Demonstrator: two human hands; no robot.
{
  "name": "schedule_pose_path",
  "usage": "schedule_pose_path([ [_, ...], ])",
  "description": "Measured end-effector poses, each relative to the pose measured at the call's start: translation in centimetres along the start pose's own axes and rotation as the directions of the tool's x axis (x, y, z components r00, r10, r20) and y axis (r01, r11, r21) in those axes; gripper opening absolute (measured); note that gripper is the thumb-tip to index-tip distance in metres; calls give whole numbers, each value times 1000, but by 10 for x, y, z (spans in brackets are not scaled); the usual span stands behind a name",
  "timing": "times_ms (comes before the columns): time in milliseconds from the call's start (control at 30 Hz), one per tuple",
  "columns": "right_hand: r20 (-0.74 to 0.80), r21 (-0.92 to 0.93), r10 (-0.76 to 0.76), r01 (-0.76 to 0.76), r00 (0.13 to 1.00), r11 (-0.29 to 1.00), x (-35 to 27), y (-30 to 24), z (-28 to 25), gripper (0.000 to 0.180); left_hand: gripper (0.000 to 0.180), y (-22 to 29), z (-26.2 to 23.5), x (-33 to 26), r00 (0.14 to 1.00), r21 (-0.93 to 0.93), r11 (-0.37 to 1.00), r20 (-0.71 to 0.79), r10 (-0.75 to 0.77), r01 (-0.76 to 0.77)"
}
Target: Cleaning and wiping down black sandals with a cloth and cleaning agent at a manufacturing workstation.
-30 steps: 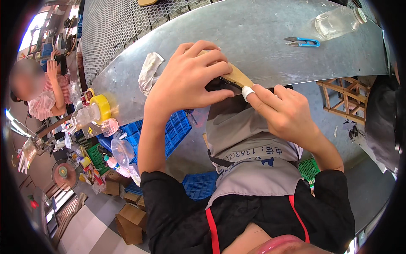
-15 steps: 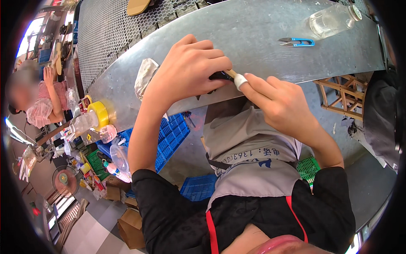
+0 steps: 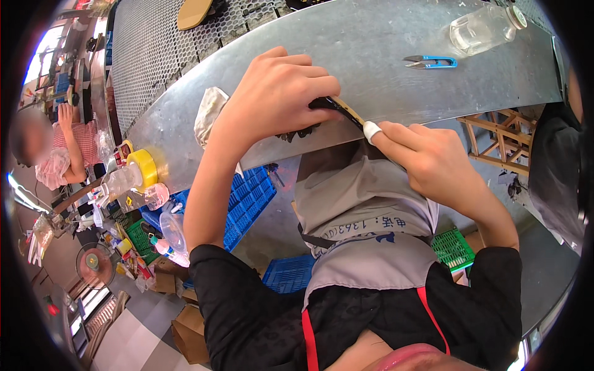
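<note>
Here, in the head view, the piece in hand (image 3: 349,113) is a slim, slightly curved thing, glossy black along much of what shows, with a pale tan strip running down its upper edge like the rim of a sole. It narrows toward its right end and lies aslant, its left end tucked under the left hand (image 3: 283,93) and its right end sloping down to the right hand (image 3: 427,157). It shows over the near edge of the metal surface (image 3: 377,62), between the two hands; whether it touches the metal cannot be told. The left hand's grip is clamped on it, fingers curled over from above and hiding that part. The right hand has its fingers folded close together, and a white covering (image 3: 372,130) on one fingertip meets the tan end; the thumb is hidden, so I cannot tell whether this grip pinches the piece or only presses it. A dark, ruffled-looking part (image 3: 298,133) pokes out below the left hand, and whether it belongs to the same piece is unclear. Just left of the left wrist lies a crumpled white cloth (image 3: 209,114). Well apart, toward the far right of the surface, blue-handled snips (image 3: 433,62) lie near a clear glass bottle (image 3: 484,30) tipped on its side
</note>
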State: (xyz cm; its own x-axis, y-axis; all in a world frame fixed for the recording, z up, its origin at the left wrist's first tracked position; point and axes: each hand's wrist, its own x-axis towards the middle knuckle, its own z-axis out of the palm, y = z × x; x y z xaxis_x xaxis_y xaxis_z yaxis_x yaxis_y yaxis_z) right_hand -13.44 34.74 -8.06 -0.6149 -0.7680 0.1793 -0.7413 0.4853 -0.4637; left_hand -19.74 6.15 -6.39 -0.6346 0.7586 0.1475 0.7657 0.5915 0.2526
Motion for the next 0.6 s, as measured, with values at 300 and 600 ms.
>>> schedule_pose_path([
  [300, 24, 37, -14, 13, 1000, 999, -1, 4, -5, 45, 27, 0, 1, 0, 1000, 46, 999, -13, -13, 13],
  [600, 54, 40, -6, 4, 999, 999, -1, 1, -1, 46, 29, 4, 3, -7, 999, 63, 997, -26, -33, 35],
])
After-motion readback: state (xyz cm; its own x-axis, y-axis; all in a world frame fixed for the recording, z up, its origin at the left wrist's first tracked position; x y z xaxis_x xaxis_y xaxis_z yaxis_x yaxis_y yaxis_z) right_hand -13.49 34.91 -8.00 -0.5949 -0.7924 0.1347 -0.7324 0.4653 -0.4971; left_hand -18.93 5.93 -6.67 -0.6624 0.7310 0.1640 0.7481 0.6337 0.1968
